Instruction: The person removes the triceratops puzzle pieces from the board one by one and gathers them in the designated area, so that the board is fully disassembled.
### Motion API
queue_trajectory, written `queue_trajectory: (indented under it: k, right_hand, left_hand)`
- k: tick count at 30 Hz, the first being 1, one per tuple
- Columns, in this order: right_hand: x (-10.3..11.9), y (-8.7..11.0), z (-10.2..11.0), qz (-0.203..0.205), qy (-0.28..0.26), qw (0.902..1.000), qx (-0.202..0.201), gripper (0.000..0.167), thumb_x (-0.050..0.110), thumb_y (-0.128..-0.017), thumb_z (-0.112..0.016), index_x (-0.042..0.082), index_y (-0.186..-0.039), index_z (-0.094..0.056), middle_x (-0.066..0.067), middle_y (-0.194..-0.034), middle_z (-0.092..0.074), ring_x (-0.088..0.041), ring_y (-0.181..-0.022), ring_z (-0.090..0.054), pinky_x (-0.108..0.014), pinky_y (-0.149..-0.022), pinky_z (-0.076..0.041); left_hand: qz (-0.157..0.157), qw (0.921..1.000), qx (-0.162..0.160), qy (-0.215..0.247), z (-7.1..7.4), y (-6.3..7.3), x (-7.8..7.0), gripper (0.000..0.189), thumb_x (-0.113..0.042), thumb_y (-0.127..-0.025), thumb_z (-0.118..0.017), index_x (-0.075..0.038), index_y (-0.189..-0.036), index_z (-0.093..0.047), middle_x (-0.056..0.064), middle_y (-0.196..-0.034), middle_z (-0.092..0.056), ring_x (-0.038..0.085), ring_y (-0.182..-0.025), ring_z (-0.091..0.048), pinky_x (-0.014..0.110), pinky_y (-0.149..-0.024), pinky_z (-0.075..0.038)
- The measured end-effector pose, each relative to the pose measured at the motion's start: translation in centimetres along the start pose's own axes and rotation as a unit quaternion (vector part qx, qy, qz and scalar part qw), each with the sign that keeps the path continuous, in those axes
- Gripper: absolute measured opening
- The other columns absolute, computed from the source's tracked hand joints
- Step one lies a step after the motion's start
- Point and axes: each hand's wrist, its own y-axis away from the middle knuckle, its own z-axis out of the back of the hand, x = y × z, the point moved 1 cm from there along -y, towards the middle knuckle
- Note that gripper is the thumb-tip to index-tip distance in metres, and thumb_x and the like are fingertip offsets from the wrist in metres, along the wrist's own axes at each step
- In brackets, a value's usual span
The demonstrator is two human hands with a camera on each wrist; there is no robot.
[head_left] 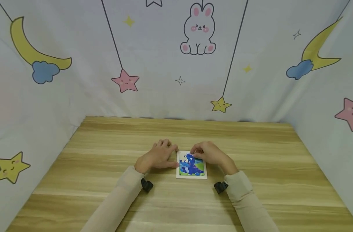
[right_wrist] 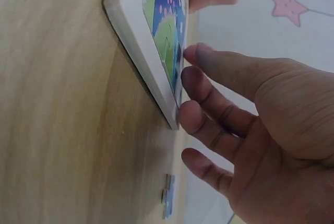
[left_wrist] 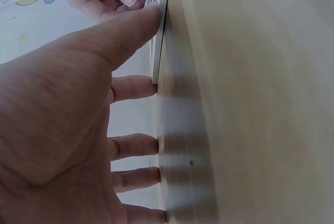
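A square jigsaw puzzle (head_left: 191, 170) with a blue dinosaur picture lies flat on the table in a white frame. The left hand (head_left: 160, 156) is spread at the frame's left side. Its thumb touches that edge, the index fingertip is at the far left corner, and the other fingertips rest on the table. Over the puzzle's far right part, the right hand (head_left: 209, 153) has its thumb and index fingertips close together at the picture; whether a piece is between them is hidden. In the right wrist view a loose puzzle piece (right_wrist: 168, 197) lies on the table beyond the frame.
The wooden table (head_left: 106, 180) reaches white cloth walls (head_left: 153, 103) printed with stars, moons and a rabbit. A small black wrist camera (head_left: 146, 185) sits at the left cuff, another black camera (head_left: 220, 187) at the right.
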Motion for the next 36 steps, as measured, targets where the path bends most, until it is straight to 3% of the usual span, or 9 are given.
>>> queue_trajectory:
  k: [3,8,16,25,31,36]
  right_hand:
    - [-0.05,0.08,0.01,-0.012,-0.004,0.9999,0.012,0.015,0.010,-0.096,-0.068,0.009,-0.109,-0.075,0.002,-0.097,-0.071,-0.011,-0.083,-0.058,-0.033,-0.078,-0.049]
    - [0.00,0.12,0.05,-0.031,-0.002,0.9991,0.029,0.029,0.014,-0.087,-0.079,0.012,-0.115,-0.074,0.003,-0.088,-0.065,-0.014,-0.080,-0.054,-0.031,-0.073,-0.045]
    - [-0.15,-0.17,-0.57,-0.021,0.024,0.9988,0.037,0.040,0.020,-0.080,-0.086,0.013,-0.112,-0.062,0.000,-0.081,-0.054,-0.013,-0.072,-0.047,-0.030,-0.068,-0.040]
    - [0.13,-0.10,-0.52,-0.011,0.014,0.9985,0.051,0.039,0.017,-0.084,-0.082,0.012,-0.113,-0.056,-0.002,-0.083,-0.050,-0.014,-0.073,-0.046,-0.031,-0.069,-0.038]
    - [0.15,-0.23,-0.60,0.006,0.001,0.9993,0.037,0.025,0.014,-0.088,-0.078,0.013,-0.102,-0.057,0.000,-0.080,-0.046,-0.014,-0.073,-0.044,-0.030,-0.068,-0.036]
    - [-0.01,-0.23,-0.68,0.020,0.002,0.9982,0.056,0.017,0.013,-0.090,-0.075,0.013,-0.100,-0.062,0.001,-0.079,-0.046,-0.014,-0.074,-0.044,-0.030,-0.068,-0.036]
  left_hand:
    - [0.002,1.0000,0.002,0.000,-0.10,-0.01,-0.03,0.055,-0.058,-0.092,-0.064,-0.023,-0.134,-0.052,0.018,-0.136,-0.041,0.039,-0.123,-0.039,0.057,-0.098,-0.035]
    - [0.001,1.0000,0.000,0.008,-0.11,0.03,-0.01,0.054,-0.056,-0.092,-0.064,-0.023,-0.133,-0.052,0.019,-0.136,-0.041,0.040,-0.124,-0.039,0.058,-0.098,-0.035]
    - [0.000,0.9999,-0.002,0.014,0.13,0.22,-0.15,0.055,-0.055,-0.092,-0.065,-0.022,-0.134,-0.052,0.019,-0.135,-0.041,0.040,-0.123,-0.039,0.059,-0.097,-0.035]
    - [0.002,0.9999,0.004,0.012,0.19,0.14,-0.21,0.055,-0.055,-0.092,-0.065,-0.022,-0.134,-0.052,0.019,-0.137,-0.041,0.040,-0.124,-0.038,0.059,-0.098,-0.035]
    - [0.005,1.0000,0.003,0.000,0.30,-0.02,-0.11,0.055,-0.056,-0.092,-0.064,-0.023,-0.135,-0.051,0.017,-0.136,-0.041,0.038,-0.124,-0.039,0.059,-0.099,-0.035]
    - [0.004,1.0000,0.004,0.004,0.16,-0.04,-0.12,0.055,-0.056,-0.092,-0.064,-0.023,-0.134,-0.052,0.018,-0.136,-0.041,0.039,-0.125,-0.039,0.059,-0.098,-0.035]
